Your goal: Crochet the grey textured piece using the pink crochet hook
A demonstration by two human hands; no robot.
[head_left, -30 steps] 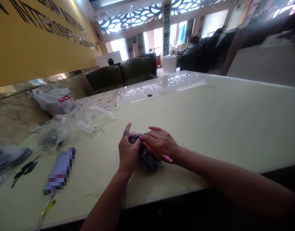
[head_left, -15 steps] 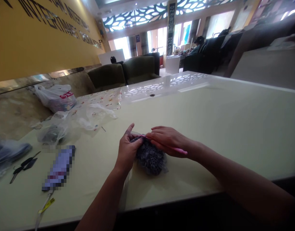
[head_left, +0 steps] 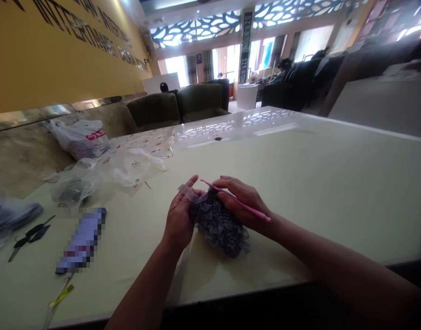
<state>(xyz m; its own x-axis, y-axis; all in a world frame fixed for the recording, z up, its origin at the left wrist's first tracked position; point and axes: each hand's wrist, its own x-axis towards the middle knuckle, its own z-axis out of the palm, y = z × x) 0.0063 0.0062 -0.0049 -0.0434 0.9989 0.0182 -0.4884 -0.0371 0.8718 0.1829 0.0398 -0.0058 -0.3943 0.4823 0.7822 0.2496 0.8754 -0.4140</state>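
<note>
A dark grey-blue ruffled crochet piece point(head_left: 222, 227) is held between my hands above the pale table. My left hand point(head_left: 180, 215) grips its left side, and a sheer grey ribbon point(head_left: 194, 196) runs over the fingers to the piece. My right hand point(head_left: 246, 199) holds a pink crochet hook point(head_left: 254, 211) and touches the upper right of the piece. The hook's tip points up and left, free of the piece, just above the ribbon.
On the pale table point(head_left: 316, 183) at the left lie clear plastic bags point(head_left: 128, 169), black-handled scissors point(head_left: 31, 236) and a blurred-out flat object point(head_left: 81, 240) with a cable. Farther back are a white carrier bag point(head_left: 83, 140) and green chairs point(head_left: 199, 101). A person sits in the distance.
The hook's tip has come out of the piece and now shows above it. The sheer ribbon is now visible across my left fingers. The piece has shifted slightly right and down.
</note>
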